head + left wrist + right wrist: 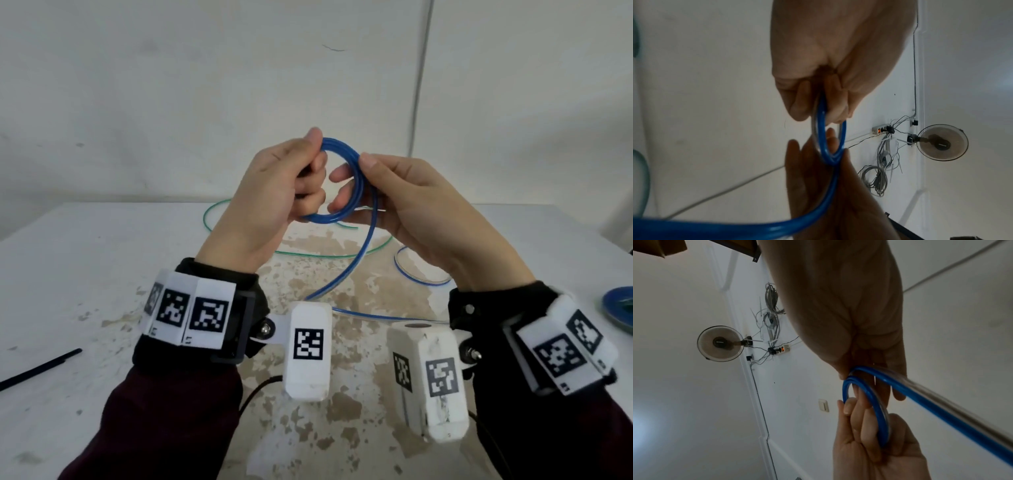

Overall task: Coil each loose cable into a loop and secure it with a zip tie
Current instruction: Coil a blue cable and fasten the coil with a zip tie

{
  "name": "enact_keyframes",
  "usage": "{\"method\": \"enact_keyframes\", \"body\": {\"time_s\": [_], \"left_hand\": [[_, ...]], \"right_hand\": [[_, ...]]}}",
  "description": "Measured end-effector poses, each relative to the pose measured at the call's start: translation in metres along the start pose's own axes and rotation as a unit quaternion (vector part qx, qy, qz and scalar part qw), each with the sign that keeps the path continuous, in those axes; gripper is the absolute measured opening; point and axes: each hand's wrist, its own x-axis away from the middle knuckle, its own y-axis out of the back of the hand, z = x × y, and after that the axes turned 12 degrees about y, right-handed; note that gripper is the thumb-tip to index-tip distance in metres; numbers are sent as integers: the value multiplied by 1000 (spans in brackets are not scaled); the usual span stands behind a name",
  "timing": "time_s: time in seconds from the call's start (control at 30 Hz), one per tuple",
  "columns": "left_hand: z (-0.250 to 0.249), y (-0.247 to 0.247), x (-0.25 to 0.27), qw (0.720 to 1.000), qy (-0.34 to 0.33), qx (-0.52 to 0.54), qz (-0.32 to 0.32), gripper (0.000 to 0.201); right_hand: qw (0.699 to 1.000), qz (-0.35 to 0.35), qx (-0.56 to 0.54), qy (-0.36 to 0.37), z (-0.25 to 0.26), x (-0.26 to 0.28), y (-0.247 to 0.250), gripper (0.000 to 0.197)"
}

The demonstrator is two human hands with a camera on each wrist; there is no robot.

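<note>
At the far left of the counter [102,260] a black zip tie [41,366] lies flat, untouched and well apart from the hands. Next along, the left hand [270,198] is raised above the counter with its fingers curled round the left side of the blue cable [356,171], its grip pinching the stacked turns of a small coil between thumb and fingers. The left wrist view shows several turns bunched together inside that pinch. Behind and below the hands a green cable [329,255] lies loose in a wide open curve on the counter, not coiled at all.

To the right, the right hand [414,212] holds the other side of the coil, its thumb on the outside of the turns and its fingers reaching through the loop, so its grip is pressed onto the blue cable too. From the coil a loose tail drops down to the counter and runs off toward the right wrist; another blue curve lies on the counter beyond it. A blue dish [620,308] sits at the right edge.

By my judgement the work is early: the blue cable is partly wound, its tail needs winding in, no tie is on it, and the green cable has yet to be started.
</note>
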Motion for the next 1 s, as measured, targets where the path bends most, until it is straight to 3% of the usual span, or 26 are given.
{"method": "enact_keyframes", "body": {"time_s": [0.13, 0.27, 0.43, 0.53, 0.63, 0.77, 0.87, 1.0], "left_hand": [[-2, 2, -1, 997, 49, 27, 52, 39], [-1, 8, 3, 988, 91, -58, 109, 38], [-4, 10, 5, 996, 17, -60, 61, 38], [-5, 8, 4, 998, -12, -47, 39, 38], [-4, 6, 3, 997, 11, -36, 61, 38], [-4, 4, 4, 984, 96, -44, 143, 34], [-2, 8, 3, 988, 79, -49, 126, 37], [-1, 7, 2, 995, 38, -23, 86, 36]], "right_hand": [[1000, 18, -9, 13, 0, -1, -1, 35], [998, 27, 61, 8, -2, 0, -9, 36], [1000, -28, 4, 14, 0, -1, -13, 38], [1000, -14, -16, 21, 5, 0, -10, 36], [1000, -8, -14, 24, 7, 1, -9, 35], [996, 9, 91, 18, 7, 2, -8, 36], [988, 14, 150, 16, 5, 3, -10, 38], [995, -13, 92, 31, 2, 0, -14, 37]]}}
